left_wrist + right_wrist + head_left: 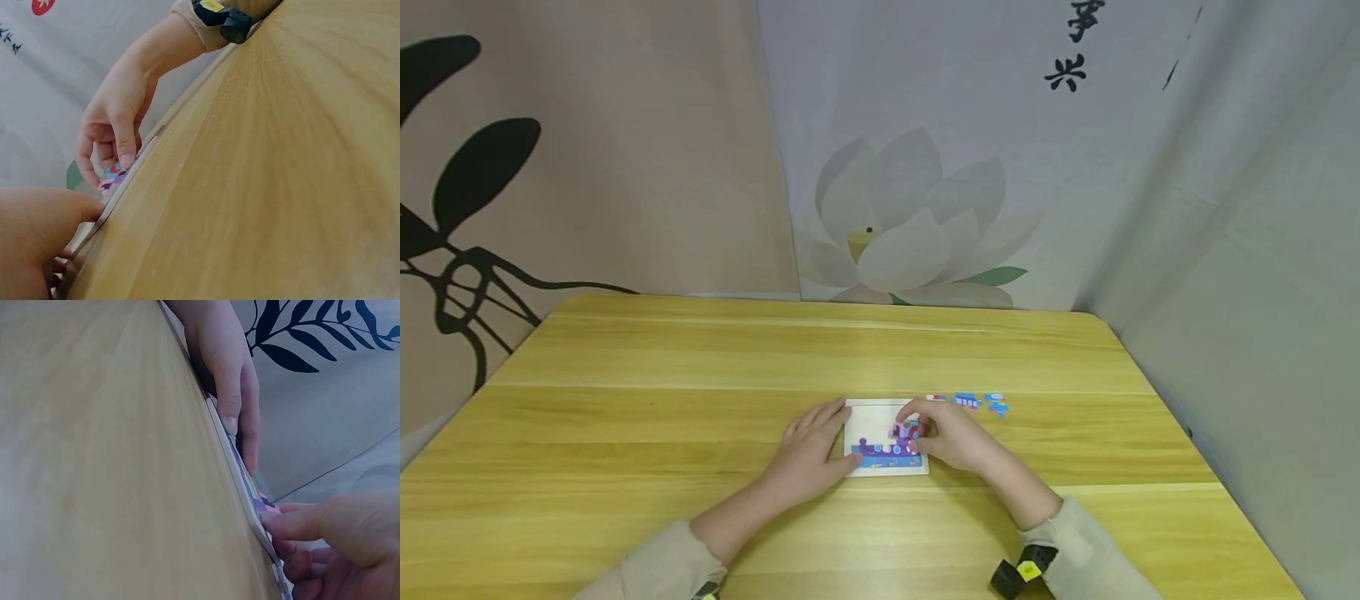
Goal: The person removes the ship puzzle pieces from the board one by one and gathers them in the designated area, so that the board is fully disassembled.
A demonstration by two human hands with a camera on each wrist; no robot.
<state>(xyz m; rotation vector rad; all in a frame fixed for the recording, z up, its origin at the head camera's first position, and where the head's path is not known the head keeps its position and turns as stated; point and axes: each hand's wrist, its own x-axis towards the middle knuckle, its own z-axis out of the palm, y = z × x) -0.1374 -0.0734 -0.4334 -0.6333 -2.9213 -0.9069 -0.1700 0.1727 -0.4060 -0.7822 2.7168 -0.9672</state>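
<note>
A white-framed jigsaw board lies on the table, its lower part filled with a purple and blue picture. My left hand rests along the board's left edge, fingers extended and thumb on the lower left corner. At the board's right side, my right hand pinches a colourful puzzle piece between thumb and fingers. That piece sits at or just over the picture; its exact contact is partly hidden by the fingers. In the right wrist view, the right thumb lies against a purple and pink part.
Loose puzzle pieces lie on the wooden table beyond the right hand, with more blue pieces beside them. A printed curtain hangs behind the table's far edge. Both wrists wear dark straps; the right one carries a small camera.
</note>
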